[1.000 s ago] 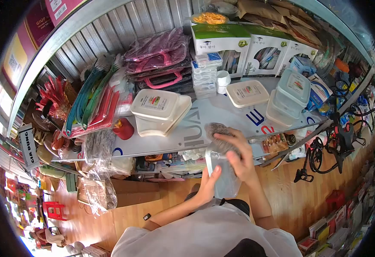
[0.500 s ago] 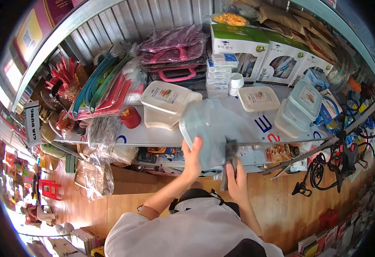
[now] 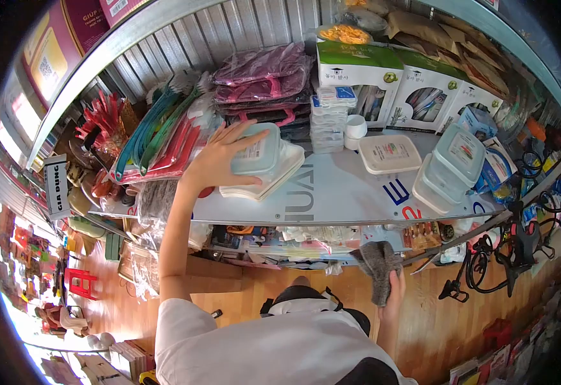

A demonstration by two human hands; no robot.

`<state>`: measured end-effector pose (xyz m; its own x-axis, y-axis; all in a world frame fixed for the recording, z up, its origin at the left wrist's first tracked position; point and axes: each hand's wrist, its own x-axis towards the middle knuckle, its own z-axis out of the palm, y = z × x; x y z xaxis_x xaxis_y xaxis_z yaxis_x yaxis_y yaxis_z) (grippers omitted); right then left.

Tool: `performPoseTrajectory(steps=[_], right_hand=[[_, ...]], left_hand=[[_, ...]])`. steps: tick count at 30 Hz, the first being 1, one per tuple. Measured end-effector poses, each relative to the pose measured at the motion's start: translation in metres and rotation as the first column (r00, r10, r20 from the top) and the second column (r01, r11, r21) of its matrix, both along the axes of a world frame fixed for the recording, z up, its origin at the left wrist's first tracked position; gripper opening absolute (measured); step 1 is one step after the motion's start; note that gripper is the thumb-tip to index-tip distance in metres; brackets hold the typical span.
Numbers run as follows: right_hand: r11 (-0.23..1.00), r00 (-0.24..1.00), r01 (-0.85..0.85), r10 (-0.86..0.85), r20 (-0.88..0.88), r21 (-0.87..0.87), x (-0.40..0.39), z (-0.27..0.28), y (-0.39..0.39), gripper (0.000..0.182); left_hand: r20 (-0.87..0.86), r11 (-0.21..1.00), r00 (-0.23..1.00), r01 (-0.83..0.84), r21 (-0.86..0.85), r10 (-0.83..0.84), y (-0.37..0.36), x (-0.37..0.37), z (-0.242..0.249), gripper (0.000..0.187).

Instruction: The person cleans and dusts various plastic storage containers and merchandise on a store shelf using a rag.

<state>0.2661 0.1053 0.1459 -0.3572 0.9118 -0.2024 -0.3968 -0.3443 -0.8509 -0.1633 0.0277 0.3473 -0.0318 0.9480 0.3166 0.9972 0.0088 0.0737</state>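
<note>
My left hand point(image 3: 219, 157) spans a bluish clear plastic food container point(image 3: 262, 151), its fingers over the far side and its thumb along the near side. The container rests on white plastic containers point(image 3: 280, 173) on the shelf, and part of its label is covered by my hand. Low in front of the shelf edge, my right hand point(image 3: 394, 294) is closed around a crumpled grey cloth point(image 3: 378, 266). A red cup-like item point(image 3: 207, 191) is mostly hidden behind my left forearm.
On the metal shelf point(image 3: 338, 192) stand a white lidded container point(image 3: 389, 154), stacked clear containers point(image 3: 453, 160), small white boxes point(image 3: 331, 122) and green-white cartons point(image 3: 415, 86). Purple bags point(image 3: 261, 70) and hangers point(image 3: 158, 128) lie left. Black cables point(image 3: 485, 263) hang at the right edge.
The bluish container has moved from between both hands, up and left onto the white containers, with my left hand. My right hand has moved right and down with the grey cloth.
</note>
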Motion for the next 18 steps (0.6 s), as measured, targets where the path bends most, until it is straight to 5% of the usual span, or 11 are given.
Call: performPoseTrajectory(steps=[8, 11, 12, 18], right_hand=[[0.991, 0.991, 0.127, -0.128, 0.048, 0.032, 0.006, 0.003, 0.017, 0.044], [0.995, 0.996, 0.080, -0.082, 0.044, 0.052, 0.007, -0.006, 0.018, 0.045], [0.996, 0.996, 0.084, -0.085, 0.029, 0.033, 0.006, -0.004, 0.015, 0.045], [0.999, 1.000, 0.029, -0.029, 0.001, 0.044, 0.009, 0.001, 0.016, 0.041]], left_hand=[[-0.245, 0.986, 0.955, -0.159, 0.047, 0.166, 0.013, -0.017, 0.008, 0.106], [-0.057, 0.952, 0.952, -0.304, -0.024, 0.302, 0.006, -0.006, 0.002, 0.113], [0.028, 0.953, 0.956, -0.290, -0.093, 0.293, 0.007, 0.002, 0.004, 0.114], [0.072, 0.979, 0.987, 0.130, 0.157, -0.143, 0.055, 0.079, -0.007, 0.098]])
